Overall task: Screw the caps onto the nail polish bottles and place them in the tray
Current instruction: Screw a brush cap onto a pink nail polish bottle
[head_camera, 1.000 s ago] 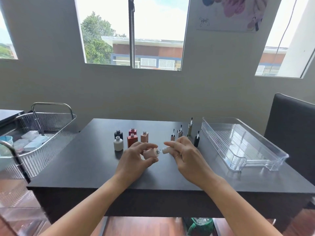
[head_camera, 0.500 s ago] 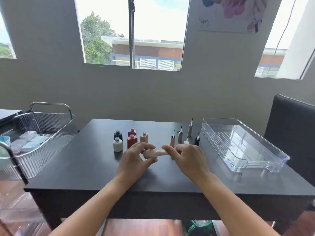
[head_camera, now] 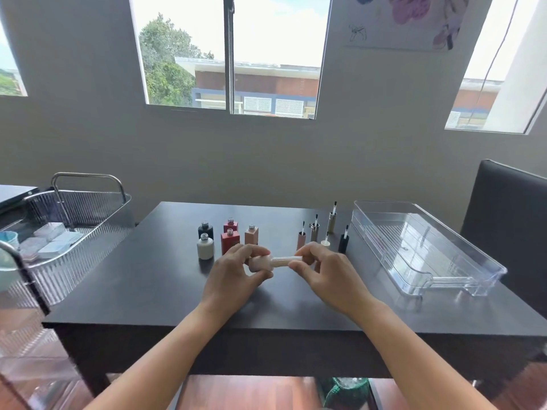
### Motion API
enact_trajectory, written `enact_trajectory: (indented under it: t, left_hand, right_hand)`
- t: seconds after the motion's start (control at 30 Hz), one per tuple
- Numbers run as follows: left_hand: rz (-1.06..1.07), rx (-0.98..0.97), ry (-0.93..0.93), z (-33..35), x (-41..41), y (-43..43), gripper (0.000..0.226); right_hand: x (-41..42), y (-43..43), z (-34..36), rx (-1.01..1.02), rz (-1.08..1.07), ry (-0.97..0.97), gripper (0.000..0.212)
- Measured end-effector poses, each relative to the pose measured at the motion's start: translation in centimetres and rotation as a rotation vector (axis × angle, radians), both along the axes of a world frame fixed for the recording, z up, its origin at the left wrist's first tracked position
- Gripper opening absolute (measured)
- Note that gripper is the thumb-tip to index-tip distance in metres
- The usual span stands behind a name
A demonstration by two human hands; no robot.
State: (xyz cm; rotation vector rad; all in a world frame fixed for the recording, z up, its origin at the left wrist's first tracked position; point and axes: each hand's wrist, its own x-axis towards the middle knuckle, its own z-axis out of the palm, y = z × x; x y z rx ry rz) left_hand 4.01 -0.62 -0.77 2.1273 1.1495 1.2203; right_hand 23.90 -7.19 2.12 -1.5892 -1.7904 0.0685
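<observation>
- pale pink bottle [head_camera: 260,263]: smooth and rounded, held sideways just above the table [head_camera: 133,276], front centre, well apart from the clear tray [head_camera: 414,241].
- ribbed cap [head_camera: 286,261]: pale slim cylinder with fine lengthwise ridges, in line with the bottle and butted against its neck end.
- clear tray: see-through hard plastic, rectangular, ridged floor, moulded grip at the near end. Sits on the table's right side.
- table: matte dark slab with square edges.
- five uncapped bottles [head_camera: 230,241] stand behind the left hand [head_camera: 236,276]: two square red, one square tan, one round black, one round white. Threaded necks are bare.
- five loose caps [head_camera: 343,243] stand on end with brushes up, between the bottles and the tray.
- basket [head_camera: 80,208]: metal handle, ribbed sides, cut off by the left edge. Contents are blurry.
- neck joint sits under the fingers. Probably partly threaded, can't confirm.
- left hand: thumb below, fingers curled over the bottle body, gripping it.
- right hand [head_camera: 324,273]: thumb and fingertips pinch the cap's outer end.
</observation>
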Motion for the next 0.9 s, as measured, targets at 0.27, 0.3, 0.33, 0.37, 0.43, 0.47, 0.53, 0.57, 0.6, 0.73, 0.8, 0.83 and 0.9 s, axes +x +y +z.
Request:
enact_trajectory:
  t: [0.27,0.3,0.33,0.37,0.43,0.47,0.53,0.57,0.6,0.73,0.8,0.83,0.9]
  left_hand:
    - [0.025,-0.003,-0.005,0.1,0.0,-0.1,0.036]
    - [0.025,-0.010,-0.013,0.1,0.0,-0.1,0.037]
    - [0.024,-0.014,-0.019,0.1,0.0,-0.1,0.037]
    - [0.024,-0.016,-0.023,0.1,0.0,-0.2,0.037]
    - [0.022,-0.013,-0.026,0.1,0.0,-0.2,0.037]
    - [0.022,-0.007,-0.025,0.1,0.0,-0.2,0.037]
    - [0.020,0.011,-0.019,0.2,0.0,-0.3,0.037]
    - [0.017,0.022,-0.013,0.2,0.0,-0.3,0.037]
    - [0.014,0.031,-0.007,0.2,0.0,-0.4,0.037]
    - [0.020,0.040,0.005,0.3,0.0,-0.5,0.037]
    - [0.028,0.039,0.006,0.3,0.0,-0.4,0.037]
    - [0.026,0.039,0.007,0.3,0.0,-0.4,0.037]
    - [0.019,0.046,0.014,0.4,0.0,-0.5,0.037]
  right_hand:
    - [-0.5,0.0,0.9,-0.161,-0.085,-0.053,0.071]
    - [-0.5,0.0,0.8,-0.148,-0.058,-0.037,0.063]
    - [-0.5,0.0,0.7,-0.119,-0.033,-0.034,0.052]
    - [-0.5,0.1,0.6,-0.085,-0.014,-0.047,0.039]
    - [-0.6,0.3,0.5,-0.023,0.002,-0.072,0.021]
    - [-0.6,0.3,0.5,-0.009,-0.003,-0.076,0.018]
    - [-0.7,0.3,0.8,-0.017,-0.032,-0.112,0.030]
    - [-0.7,0.4,0.9,-0.035,-0.052,-0.145,0.042]
    - [-0.7,0.3,1.1,-0.062,-0.073,-0.179,0.055]
    - [-0.7,0.2,1.3,-0.116,-0.073,-0.182,0.066]
    - [-0.8,0.0,1.1,-0.086,-0.028,-0.169,0.044]
    - [-0.9,-0.1,1.1,-0.064,-0.018,-0.180,0.036]
    - [-0.9,-0.1,1.0,-0.025,-0.016,-0.202,0.024]
